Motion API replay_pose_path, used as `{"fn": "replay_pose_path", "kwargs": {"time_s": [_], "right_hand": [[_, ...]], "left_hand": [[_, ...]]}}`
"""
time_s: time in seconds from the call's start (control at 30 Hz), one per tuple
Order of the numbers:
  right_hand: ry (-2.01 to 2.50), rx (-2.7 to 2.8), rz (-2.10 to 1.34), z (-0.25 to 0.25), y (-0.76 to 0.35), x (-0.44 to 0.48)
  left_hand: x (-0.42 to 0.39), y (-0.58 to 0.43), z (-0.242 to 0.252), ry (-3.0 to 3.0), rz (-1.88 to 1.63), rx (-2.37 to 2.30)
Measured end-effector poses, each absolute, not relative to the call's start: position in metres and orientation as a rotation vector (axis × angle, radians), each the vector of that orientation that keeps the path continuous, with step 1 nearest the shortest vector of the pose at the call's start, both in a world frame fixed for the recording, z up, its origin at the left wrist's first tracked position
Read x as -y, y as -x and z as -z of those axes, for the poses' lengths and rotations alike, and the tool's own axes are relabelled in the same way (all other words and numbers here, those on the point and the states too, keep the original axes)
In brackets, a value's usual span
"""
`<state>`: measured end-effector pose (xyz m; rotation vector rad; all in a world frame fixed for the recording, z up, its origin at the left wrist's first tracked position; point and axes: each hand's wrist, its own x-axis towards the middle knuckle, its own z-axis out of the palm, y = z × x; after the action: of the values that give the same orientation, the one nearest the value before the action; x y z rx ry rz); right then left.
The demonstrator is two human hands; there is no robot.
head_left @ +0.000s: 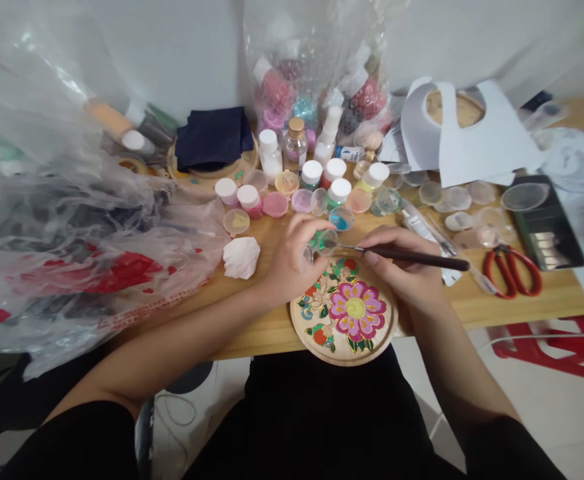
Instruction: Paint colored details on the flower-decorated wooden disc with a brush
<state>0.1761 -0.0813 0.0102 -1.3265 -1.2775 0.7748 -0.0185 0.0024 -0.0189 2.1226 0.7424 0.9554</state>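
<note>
My left hand (292,261) is closed around a small clear cup (327,243) with green in it, tilted above the far edge of a round wooden board (342,352). The board carries a pink and purple flower with a yellow centre, plus smaller red, green and blue motifs. Between the fingers of my right hand (405,263) is a thin tool with a dark handle (417,257); its metal tip points left and reaches the cup's mouth. A cup of blue paint (341,219) stands just beyond my hands.
Paint jars (339,192) and small cups line the back. Plastic bags (137,267) cover the left side. A crumpled white tissue (241,257) lies left of my hand. Red-handled pliers (512,272) and a phone (555,233) lie right.
</note>
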Motion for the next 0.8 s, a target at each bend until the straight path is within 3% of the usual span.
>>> {"fn": "replay_pose_path", "kwargs": {"time_s": [0.8], "right_hand": [[1.179,1.049,-0.692,-0.002,-0.177,0.084]], "left_hand": [[-0.005,0.019,0.023,-2.166,-1.01,-0.676]]}}
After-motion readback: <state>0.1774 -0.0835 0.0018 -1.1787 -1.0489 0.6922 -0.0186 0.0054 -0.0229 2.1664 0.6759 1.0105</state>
